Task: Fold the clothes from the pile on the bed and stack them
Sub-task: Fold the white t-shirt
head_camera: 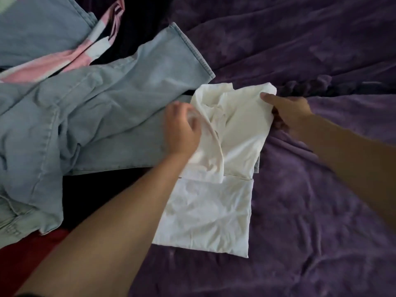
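A white shirt [210, 211] lies partly folded on the purple bedspread [310, 211], its near half flat and its far half bunched and doubled over. My left hand [181, 130] grips the shirt's left edge near the collar. My right hand [287, 113] pinches the far right corner, thumb on top and fingers under the cloth. The far part of the shirt overlaps the leg of light blue jeans [120, 108], which sprawl across the left.
A pink and white striped garment [70, 58] lies under the jeans at the far left, with dark clothing [132, 28] behind it. Red fabric [25, 260] shows at the near left. Purple bedspread stretches to the right and front.
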Demonstrator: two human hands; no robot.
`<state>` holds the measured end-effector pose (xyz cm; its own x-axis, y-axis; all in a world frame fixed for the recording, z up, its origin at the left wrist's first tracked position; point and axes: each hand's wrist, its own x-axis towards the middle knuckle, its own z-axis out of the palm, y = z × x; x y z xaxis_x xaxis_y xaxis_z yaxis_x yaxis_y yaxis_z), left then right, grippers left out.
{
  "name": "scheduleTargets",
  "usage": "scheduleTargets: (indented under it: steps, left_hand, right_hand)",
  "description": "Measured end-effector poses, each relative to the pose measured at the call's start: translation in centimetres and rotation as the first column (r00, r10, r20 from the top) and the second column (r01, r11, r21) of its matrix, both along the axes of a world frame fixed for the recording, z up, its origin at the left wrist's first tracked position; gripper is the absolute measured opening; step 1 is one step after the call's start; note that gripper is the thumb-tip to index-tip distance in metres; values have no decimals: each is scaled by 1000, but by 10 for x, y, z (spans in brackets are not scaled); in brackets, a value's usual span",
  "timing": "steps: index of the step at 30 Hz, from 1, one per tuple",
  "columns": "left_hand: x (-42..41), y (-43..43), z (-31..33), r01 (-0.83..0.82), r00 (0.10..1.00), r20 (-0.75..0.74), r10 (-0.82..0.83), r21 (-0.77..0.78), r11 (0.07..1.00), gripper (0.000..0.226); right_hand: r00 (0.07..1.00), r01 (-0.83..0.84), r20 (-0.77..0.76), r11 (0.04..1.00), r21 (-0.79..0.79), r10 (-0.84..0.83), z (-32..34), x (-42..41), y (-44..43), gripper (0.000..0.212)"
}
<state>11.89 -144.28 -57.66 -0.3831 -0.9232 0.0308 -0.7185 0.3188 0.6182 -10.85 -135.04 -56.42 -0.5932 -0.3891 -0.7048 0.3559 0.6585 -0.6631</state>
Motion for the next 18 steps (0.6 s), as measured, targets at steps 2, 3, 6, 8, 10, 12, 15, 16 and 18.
scheduleTargets:
  steps: [2, 3, 6, 8, 10, 12, 15, 16, 18]
  left_hand:
    - [-20, -34, 3, -135, 982, -96, 164, 255, 957, 51]
    - [-31, -47, 8, -134, 980, -72, 186, 450, 883, 67]
    - [-52, -58, 26, -82, 995, 97, 26, 634, 769, 90]
    - [-50, -55, 41, -68, 995, 102, 6, 615, 786, 77]
    - [-39, -46, 56, -20, 999, 32, 1, 604, 797, 40]
    - [-21, -33, 73, 12, 1000, -8, -9, 532, 847, 18]
    - [16, -4, 94, 87, 996, -36, -80, 298, 951, 26]
    - [30, 8, 98, 126, 992, -20, -125, 225, 966, 24]
    - [63, 32, 97, 220, 973, 51, -227, 119, 968, 19]
  right_hand:
    - [997, -46, 70, 999, 23, 44, -4, -2, -6, 61]
    - [994, -53, 94, 998, 35, 50, -5, -2, -8, 60]
    - [997, -65, 36, 998, 3, 64, 6, -2, -13, 28]
    - [995, -87, -51, 995, -55, 84, 20, 0, -14, 19]
    - [989, -126, -86, 987, -98, 118, 34, 5, -10, 20]
    - [979, -185, -118, 972, -144, 169, 48, 14, -2, 21]
    - [900, -364, -335, 905, -220, 280, 71, 40, 22, 19]
    - [833, -444, -449, 876, -189, 325, 78, 51, 34, 21]
    - [658, -591, -620, 803, -74, 427, 85, 76, 62, 22]
